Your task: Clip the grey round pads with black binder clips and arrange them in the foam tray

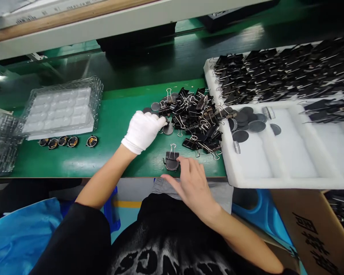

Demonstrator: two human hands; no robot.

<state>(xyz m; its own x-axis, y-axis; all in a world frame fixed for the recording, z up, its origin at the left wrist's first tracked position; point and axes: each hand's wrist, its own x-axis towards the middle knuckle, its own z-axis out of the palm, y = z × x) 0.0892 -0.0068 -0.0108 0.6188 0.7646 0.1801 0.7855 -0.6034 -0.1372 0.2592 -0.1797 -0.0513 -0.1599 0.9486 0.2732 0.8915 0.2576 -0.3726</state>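
On the green tabletop (114, 114), the loose heap of black binder clips (196, 118) serves as the landmark. Far to the left of the heap sits a stack of clear plastic trays (63, 107), and along its near edge lies a short row of small round parts with gold centres (63, 141). Closer to the heap, the left hand (142, 130), in a white glove, reaches to the heap's left edge; its grip is pressed together at the fingertips on a dark grey disc (168, 129) lying at that edge, though whether the disc is lifted cannot be told. More grey discs (154, 107) lie just behind the glove, touching the heap. In front of the heap, near the tabletop's front edge, a single clip clamped on a disc (172, 159) lies flat. The bare right hand (193, 183) rests just beside it, fingers loosely spread, fingertips touching or almost touching the clip, holding nothing. To the right of the heap stands a white foam tray (278, 179) with grey discs in its left slots and rows of clips at the back.
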